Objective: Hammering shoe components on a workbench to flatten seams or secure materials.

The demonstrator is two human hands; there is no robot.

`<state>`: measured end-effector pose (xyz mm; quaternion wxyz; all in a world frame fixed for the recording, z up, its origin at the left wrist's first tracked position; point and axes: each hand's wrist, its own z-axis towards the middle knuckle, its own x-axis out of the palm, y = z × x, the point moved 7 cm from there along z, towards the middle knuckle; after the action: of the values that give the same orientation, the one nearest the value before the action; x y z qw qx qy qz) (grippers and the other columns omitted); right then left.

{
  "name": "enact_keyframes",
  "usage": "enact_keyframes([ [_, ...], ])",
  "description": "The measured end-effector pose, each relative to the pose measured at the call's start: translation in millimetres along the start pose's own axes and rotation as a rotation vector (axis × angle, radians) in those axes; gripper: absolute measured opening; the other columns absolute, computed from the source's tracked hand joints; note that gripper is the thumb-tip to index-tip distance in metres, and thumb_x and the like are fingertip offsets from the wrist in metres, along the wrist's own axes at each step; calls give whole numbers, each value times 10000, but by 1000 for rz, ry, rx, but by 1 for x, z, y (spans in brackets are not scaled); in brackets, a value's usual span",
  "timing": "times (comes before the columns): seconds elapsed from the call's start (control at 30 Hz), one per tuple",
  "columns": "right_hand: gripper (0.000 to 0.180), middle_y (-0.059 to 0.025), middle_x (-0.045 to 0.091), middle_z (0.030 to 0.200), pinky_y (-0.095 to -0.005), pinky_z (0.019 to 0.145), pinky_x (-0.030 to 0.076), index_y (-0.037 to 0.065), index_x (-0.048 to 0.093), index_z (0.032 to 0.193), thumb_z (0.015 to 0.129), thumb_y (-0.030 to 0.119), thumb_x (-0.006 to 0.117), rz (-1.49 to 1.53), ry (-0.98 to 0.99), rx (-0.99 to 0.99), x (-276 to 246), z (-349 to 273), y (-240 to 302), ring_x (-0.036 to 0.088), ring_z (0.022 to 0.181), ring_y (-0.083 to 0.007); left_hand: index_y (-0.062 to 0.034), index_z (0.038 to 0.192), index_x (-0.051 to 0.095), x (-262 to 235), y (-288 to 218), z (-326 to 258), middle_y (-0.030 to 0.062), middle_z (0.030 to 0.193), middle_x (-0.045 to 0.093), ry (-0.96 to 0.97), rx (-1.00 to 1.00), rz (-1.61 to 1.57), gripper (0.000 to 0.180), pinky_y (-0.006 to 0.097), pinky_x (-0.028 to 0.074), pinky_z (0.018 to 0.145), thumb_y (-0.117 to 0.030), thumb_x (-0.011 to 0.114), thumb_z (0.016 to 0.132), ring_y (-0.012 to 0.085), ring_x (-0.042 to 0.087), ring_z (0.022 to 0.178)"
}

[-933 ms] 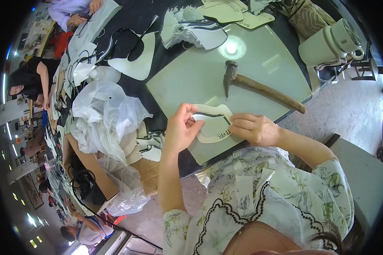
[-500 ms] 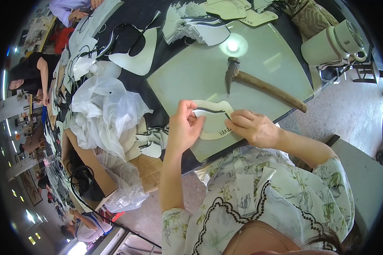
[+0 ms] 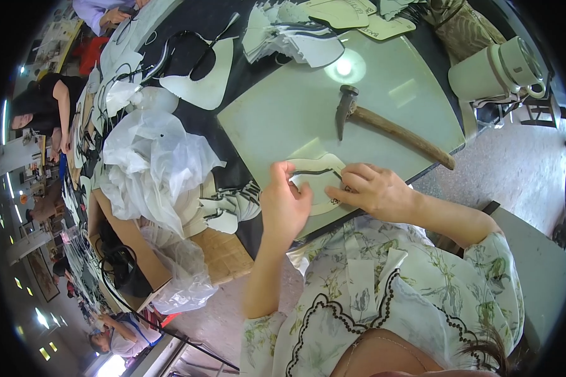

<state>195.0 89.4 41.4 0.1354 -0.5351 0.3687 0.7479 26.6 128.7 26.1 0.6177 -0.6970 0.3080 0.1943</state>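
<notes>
A cream pattern card (image 3: 321, 160) with printed marks lies on the glass-like board near its front edge. On top of it rests a white shoe-upper piece (image 3: 313, 181) with a black strip along its far edge. My left hand (image 3: 285, 204) grips the piece's left end between thumb and bent fingers. At the right end my right hand (image 3: 378, 193) has its fingers drawn together over the piece and card, covering part of both. A hammer (image 3: 390, 129) with a wooden handle lies beyond my hands.
The pale board (image 3: 277, 113) sits on a dark table. Stacked cut pieces (image 3: 289, 34) and cream cards (image 3: 387, 28) lie at the back. Left are crumpled plastic bags (image 3: 154, 163) and a cardboard box (image 3: 129, 242). A cream flask (image 3: 493, 69) stands far right. Other people work at left.
My left hand has shifted a little nearer and to the right, along the piece. The card and piece have turned slightly, and my right hand stays at the right end.
</notes>
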Motion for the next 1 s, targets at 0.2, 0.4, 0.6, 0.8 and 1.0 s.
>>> enact_keyframes([
  [0.2, 489, -36, 556, 1053, -365, 918, 527, 192, 614, 1215, 736, 92, 612, -36, -2, -27, -11, 8, 4, 571, 1104, -228, -25, 1142, 520, 2, -1, -26, 71, 631, 594, -132, -70, 42, 370, 347, 495, 543, -65, 663, 804, 219, 609, 530],
  [0.4, 409, -32, 563, 1105, -354, 951, 507, 141, 603, 1177, 770, 144, 642, -29, -16, 64, -10, 2, 3, 560, 1119, -227, -15, 1074, 565, 1, 0, -31, 64, 608, 579, -193, -22, 16, 289, 340, 481, 514, -55, 662, 805, 206, 598, 508],
  [0.6, 429, -23, 560, 1143, -359, 947, 498, 137, 591, 1181, 757, 119, 653, -71, 0, 74, -13, 9, 4, 547, 1132, -227, -26, 1025, 612, 0, -3, -30, 62, 713, 605, -201, 41, -27, 240, 282, 449, 530, -33, 679, 795, 157, 542, 537],
  [0.8, 670, -28, 561, 1144, -368, 914, 466, 143, 559, 1278, 627, 44, 685, -33, 50, 109, -7, 10, -2, 546, 1088, -236, -82, 944, 641, 0, -9, -23, 34, 865, 645, -243, 242, 49, 189, 362, 442, 730, -97, 729, 777, 245, 583, 856],
  [1.0, 615, -12, 546, 1063, -321, 868, 486, 95, 540, 1245, 655, 65, 711, -95, 95, 59, -9, 20, 1, 545, 1005, -213, -113, 882, 694, 2, -12, -19, -6, 868, 662, -212, 189, 80, 138, 370, 347, 859, -146, 758, 764, 221, 555, 925],
])
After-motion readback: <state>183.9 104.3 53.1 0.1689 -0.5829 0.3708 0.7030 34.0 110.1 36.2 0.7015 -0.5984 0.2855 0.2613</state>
